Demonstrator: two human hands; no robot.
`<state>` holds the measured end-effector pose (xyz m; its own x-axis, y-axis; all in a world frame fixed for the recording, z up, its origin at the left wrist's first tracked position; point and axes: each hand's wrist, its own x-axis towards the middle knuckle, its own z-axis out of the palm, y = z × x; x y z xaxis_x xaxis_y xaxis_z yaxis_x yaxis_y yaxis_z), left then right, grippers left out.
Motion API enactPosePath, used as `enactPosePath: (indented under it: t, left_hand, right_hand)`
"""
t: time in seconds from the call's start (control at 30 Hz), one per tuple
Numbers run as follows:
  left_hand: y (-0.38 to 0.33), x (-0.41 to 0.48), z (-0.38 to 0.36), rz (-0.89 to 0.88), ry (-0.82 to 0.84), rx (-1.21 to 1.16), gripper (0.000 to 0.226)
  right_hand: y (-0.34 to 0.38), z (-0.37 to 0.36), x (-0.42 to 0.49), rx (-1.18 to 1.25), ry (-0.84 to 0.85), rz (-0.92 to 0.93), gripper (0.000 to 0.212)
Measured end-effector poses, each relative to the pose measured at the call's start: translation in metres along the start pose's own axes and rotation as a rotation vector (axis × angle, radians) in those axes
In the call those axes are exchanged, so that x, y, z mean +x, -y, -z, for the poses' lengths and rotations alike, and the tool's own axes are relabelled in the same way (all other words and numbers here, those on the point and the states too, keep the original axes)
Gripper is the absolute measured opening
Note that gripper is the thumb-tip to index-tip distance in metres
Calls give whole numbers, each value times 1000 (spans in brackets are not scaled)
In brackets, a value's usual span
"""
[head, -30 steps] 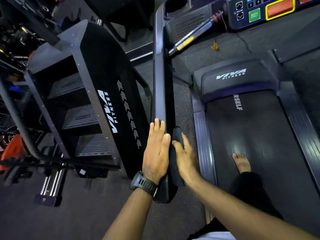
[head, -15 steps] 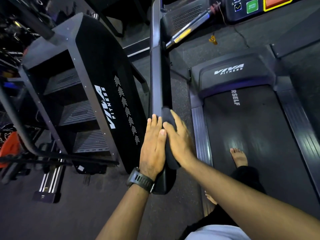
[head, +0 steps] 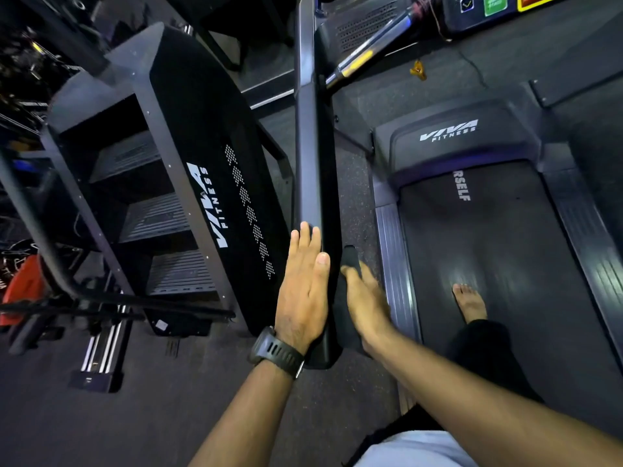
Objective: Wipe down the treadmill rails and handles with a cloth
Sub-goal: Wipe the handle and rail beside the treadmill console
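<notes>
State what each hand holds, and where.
Right hand presses the dark cloth at its middle against the handrail; left hand lies flat on the opposite side, gripping nothing.

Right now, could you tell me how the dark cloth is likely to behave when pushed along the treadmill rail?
The dark cloth looks floppy: it drapes against the rail under the right hand. It is probably light, since the hand's press alone holds it. It may bunch or slip on that smooth surface.

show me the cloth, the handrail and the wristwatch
cloth (head: 350, 257), head view, its exposed dark upper end
handrail (head: 312, 146), head view, middle of its top face
wristwatch (head: 277, 348), head view, the black strap
</notes>
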<state>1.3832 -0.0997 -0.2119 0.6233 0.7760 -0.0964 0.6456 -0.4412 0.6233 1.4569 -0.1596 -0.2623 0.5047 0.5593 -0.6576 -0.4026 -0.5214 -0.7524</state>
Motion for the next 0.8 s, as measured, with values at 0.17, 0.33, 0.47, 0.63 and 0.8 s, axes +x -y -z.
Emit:
enactPosePath:
  t: [0.17, 0.33, 0.47, 0.63, 0.8]
  left_hand:
    - [4, -2, 2, -13, -11, -16, 66]
    - [3, -9, -1, -22, -8, 5, 70]
    - [4, -11, 1, -16, -18, -4, 69]
    - [5, -12, -1, -23, -24, -3, 70]
    - [2, -16, 0, -15, -22, 2, 69]
  right_hand:
    - [18, -1, -16, 52, -25, 371, 51]
    - [0, 0, 2, 36, -4, 59, 51]
    - [0, -3, -32, 57, -5, 241, 54]
    - [3, -1, 5, 71, -7, 148, 53]
    - [-13, -6, -35, 58, 1, 149, 58]
